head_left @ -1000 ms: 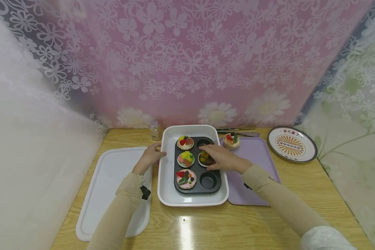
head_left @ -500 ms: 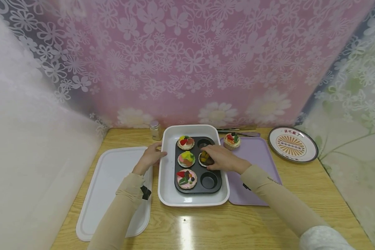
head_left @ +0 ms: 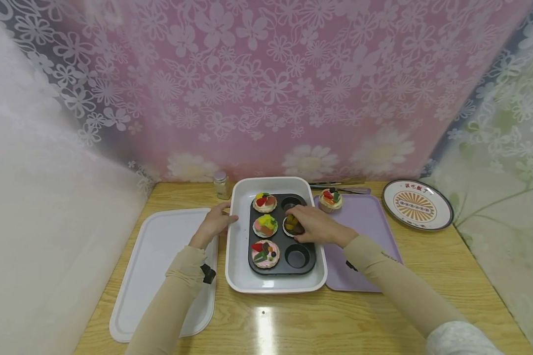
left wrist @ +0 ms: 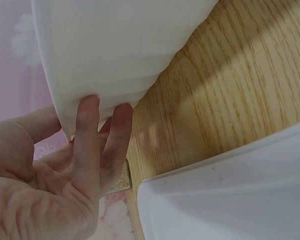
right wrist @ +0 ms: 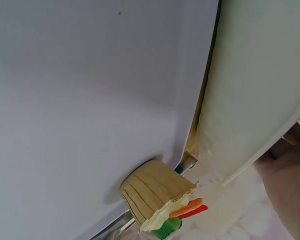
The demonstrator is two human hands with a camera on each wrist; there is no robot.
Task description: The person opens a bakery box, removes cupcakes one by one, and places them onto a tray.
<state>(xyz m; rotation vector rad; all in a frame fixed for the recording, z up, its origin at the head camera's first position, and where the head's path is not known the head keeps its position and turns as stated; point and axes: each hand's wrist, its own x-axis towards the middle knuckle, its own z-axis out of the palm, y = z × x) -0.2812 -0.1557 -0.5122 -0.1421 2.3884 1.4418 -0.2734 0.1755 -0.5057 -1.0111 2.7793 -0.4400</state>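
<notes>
A deep white tray holds a dark muffin tin. My left hand grips the tray's left side, thumb over the rim; in the left wrist view the fingertips press its outer wall. My right hand holds a tart with dark and yellow topping in the tin's right middle cup, partly hiding it. The left column carries a strawberry-topped tart, a yellow-topped tart and a pink cream tart. Dark cup bottoms show in the right column's front cup and back cup.
Another fruit-topped tart stands at the back of a purple tray to the right. A flat white tray lies left. At the back are a small jar and cutlery; a patterned plate sits far right.
Both hands keep nearly the same places. The right hand stays over the middle tart, and the whole head view has shifted only slightly.
</notes>
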